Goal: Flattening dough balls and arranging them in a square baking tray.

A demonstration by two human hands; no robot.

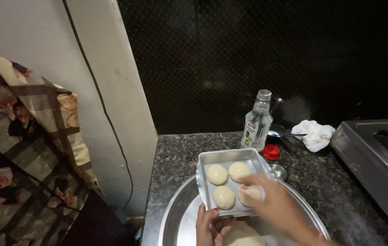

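You are looking down at a dark speckled stone counter (185, 155) in a dim kitchen corner. Your left hand (210, 225) grips the near edge of a small square metal tray (212, 159), thumb on top of the rim and fingers folded underneath, holding it tilted above a large round steel plate (175, 214). Your right hand (271, 205) reaches into the tray from the right, its fingers closed around one pale dough ball (251, 193) in the near right corner. Three other dough balls (217, 174) sit in the tray, two at the far side and one at the near left, close together. A flat piece of dough (242, 234) lies on the plate below your hands. Behind the tray stands a clear glass bottle (257, 123) with its top off, and a red cap (271, 151) lies just beside its base. A crumpled white cloth (313, 134) rests farther right, near the edge of a steel stove (376, 159). On your left, a checked floral fabric (25, 150) hangs by the pale wall (112, 91).
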